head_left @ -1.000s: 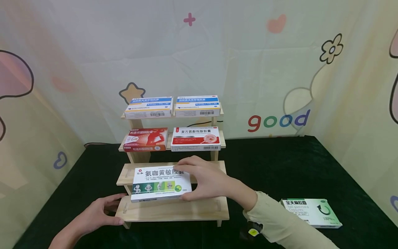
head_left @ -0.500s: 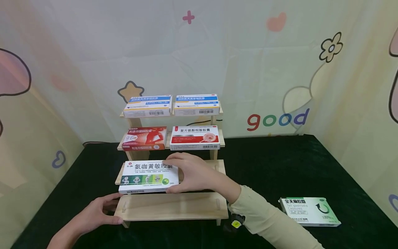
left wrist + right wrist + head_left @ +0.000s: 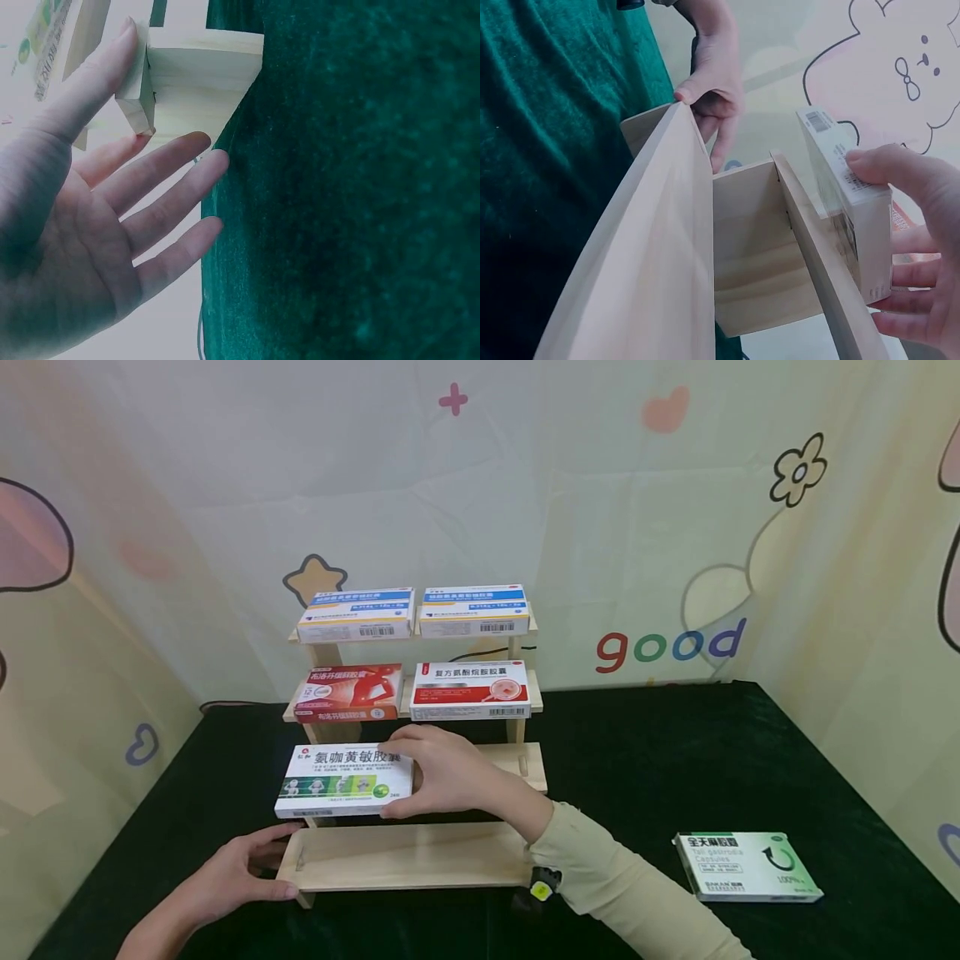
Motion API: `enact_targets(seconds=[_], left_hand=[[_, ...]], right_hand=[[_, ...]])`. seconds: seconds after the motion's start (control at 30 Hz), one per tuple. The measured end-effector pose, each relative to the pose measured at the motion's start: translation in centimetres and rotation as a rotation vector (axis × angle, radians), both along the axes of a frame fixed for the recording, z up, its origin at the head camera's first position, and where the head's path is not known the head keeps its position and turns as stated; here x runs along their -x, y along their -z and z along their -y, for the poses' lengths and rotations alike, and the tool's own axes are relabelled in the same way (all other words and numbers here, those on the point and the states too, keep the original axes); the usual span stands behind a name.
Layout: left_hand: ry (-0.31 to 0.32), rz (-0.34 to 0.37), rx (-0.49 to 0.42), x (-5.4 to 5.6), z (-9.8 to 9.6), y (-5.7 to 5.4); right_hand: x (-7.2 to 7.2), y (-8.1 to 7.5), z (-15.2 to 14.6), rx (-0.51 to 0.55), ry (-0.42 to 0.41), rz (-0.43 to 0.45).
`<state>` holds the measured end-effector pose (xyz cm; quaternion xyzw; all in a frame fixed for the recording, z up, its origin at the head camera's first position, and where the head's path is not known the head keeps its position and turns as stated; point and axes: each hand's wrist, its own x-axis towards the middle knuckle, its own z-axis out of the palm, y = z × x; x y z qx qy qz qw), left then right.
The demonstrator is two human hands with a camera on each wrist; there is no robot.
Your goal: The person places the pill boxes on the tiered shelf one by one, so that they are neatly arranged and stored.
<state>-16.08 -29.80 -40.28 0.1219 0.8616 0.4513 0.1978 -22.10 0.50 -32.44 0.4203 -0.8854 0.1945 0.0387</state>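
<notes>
In the head view, my right hand (image 3: 446, 770) grips the right end of a white and green medicine box (image 3: 337, 777), thumb on its front edge and fingers at the back. The box lies over the left part of the third tier of a wooden step stand (image 3: 412, 857), its front edge jutting past that tier. At the lowest tier's left end, my left hand (image 3: 238, 870) pinches the board between thumb and index finger. The left wrist view shows the other fingers (image 3: 176, 184) of that hand stretched out, holding nothing.
Two blue and white boxes (image 3: 474, 612) sit on the top tier. Below them are a red box (image 3: 349, 693) and a red and white box (image 3: 470, 692). Another green and white box (image 3: 750, 867) lies on the dark green cloth (image 3: 637, 760) at right. A printed curtain (image 3: 570, 527) hangs behind.
My right hand has moved left and slightly back with the medicine box, from over the stand's middle to the third tier's left side. The left hand has stayed at the lowest tier's corner.
</notes>
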Motion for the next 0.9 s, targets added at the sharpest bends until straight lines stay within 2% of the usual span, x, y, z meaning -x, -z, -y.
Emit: enact_targets(seconds=[0.43, 0.9], left_hand=[[-0.014, 0.005, 0.013, -0.1, 0.1, 0.0], [-0.001, 0.003, -0.004, 0.0, 0.1, 0.0]], right_hand=[[0.7, 0.5, 1.2, -0.017, 0.033, 0.045], [1.0, 0.8, 1.8, -0.031, 0.029, 0.04]])
